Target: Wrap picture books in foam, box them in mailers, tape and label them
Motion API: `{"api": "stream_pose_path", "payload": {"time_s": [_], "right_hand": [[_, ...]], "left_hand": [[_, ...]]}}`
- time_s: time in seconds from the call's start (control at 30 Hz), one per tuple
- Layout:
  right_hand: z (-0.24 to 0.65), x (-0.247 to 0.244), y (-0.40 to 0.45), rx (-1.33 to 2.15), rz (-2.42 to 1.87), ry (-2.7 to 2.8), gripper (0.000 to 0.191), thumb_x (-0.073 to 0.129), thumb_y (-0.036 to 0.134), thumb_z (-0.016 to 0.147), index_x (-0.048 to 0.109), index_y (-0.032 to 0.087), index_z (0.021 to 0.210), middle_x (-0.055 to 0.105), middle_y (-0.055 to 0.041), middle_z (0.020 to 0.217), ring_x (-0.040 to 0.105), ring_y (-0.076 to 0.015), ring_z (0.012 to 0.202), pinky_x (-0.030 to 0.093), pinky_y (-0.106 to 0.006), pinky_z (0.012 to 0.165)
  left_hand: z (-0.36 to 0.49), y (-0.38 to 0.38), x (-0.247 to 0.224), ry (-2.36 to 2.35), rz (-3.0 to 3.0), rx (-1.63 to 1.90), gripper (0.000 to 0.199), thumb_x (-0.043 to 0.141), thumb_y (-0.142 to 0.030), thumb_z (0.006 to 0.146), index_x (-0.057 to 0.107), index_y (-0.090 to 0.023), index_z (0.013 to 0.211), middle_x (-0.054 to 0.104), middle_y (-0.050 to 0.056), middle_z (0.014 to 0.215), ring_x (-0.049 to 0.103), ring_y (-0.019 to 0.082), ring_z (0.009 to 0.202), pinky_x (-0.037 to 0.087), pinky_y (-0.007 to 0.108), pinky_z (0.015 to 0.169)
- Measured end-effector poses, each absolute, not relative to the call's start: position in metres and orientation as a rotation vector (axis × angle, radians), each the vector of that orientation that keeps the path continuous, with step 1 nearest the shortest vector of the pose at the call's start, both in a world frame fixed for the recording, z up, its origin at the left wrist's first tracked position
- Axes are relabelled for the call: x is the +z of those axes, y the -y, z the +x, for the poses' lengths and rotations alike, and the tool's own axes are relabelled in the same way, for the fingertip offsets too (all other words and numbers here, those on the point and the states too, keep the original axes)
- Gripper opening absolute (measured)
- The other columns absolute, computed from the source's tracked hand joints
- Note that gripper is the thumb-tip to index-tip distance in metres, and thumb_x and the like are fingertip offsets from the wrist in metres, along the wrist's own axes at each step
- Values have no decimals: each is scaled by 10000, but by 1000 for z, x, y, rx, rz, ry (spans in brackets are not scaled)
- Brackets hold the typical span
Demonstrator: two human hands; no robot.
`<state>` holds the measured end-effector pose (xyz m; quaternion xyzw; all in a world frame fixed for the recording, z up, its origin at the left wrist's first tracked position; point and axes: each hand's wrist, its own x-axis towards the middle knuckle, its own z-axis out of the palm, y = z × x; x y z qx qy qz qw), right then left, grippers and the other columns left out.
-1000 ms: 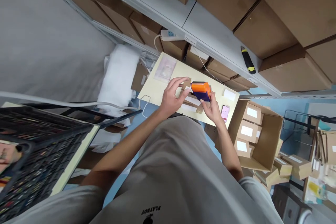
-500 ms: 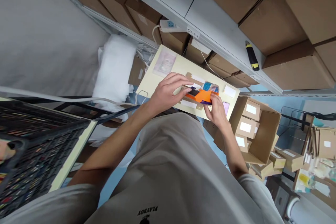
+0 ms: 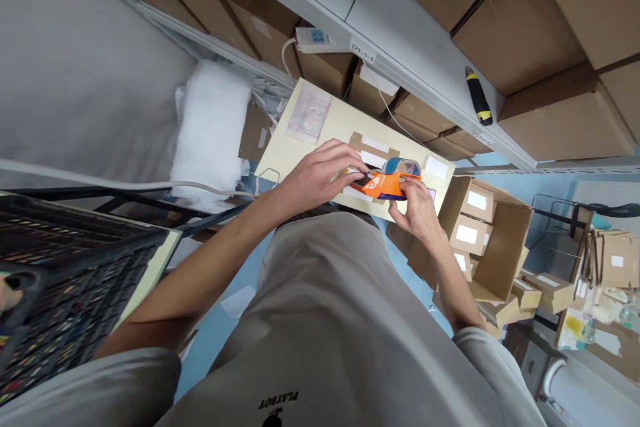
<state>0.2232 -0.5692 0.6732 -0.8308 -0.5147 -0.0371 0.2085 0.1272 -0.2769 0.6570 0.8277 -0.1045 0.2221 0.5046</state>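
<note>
Tape dispenser (image 3: 383,185): orange with a dark front end, lying on its side between the two hands, over the middle of the worktop (image 3: 280,140).
Tape roll (image 3: 406,167): seated in the dispenser, blue showing at the core, on the side away from the body.
Right hand (image 3: 419,210): fingers closed on the rear of the dispenser, thumb set apart below.
Left hand (image 3: 325,173): fingers part bent, tips and thumb a little apart at the dark front end; cannot tell whether they grip it.
Brown cardboard (image 3: 357,140): on the worktop, behind and beneath the dispenser, bearing white strips.
Clear sleeve (image 3: 309,117): flat, pinkish, at the worktop's left end.
White sheet (image 3: 436,167): flat near the right end.
Phone (image 3: 432,193): mostly hidden by the right hand.
Open carton (image 3: 507,247): right of the worktop, holding small boxes (image 3: 470,232) with white labels.
Shelf (image 3: 400,7): above, carrying brown boxes and a black-and-yellow cutter (image 3: 479,97).
</note>
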Motion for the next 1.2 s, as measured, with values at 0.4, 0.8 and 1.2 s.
{"api": "stream_pose_path", "payload": {"time_s": [0.4,0.8,1.2], "right_hand": [[223,688,566,-235,-2269,1597,308,637,154,997,548,258,1273,806,-108,1139,780,-312,1029,660,-563,1019],[227,696,572,-244,-2319,1531,306,676,178,1001,550,275,1262,806,-96,1121,767,-316,1043,650,-537,967],[220,685,567,-135,-2347,1461,232,691,379,1074,571,272,1241,796,-113,1106,777,-356,1130,660,-573,1003]], "left_hand": [[117,277,664,306,1987,528,222,667,-417,1136,815,-255,1178,809,84,1107,728,242,1080,574,396,997],[111,279,675,286,2083,565,262,582,-421,1173,760,-247,1089,807,81,1109,738,242,1105,584,421,1019],[116,278,674,176,2081,546,249,644,-452,1140,724,-238,1039,787,62,1013,731,242,1015,586,421,973]]}}
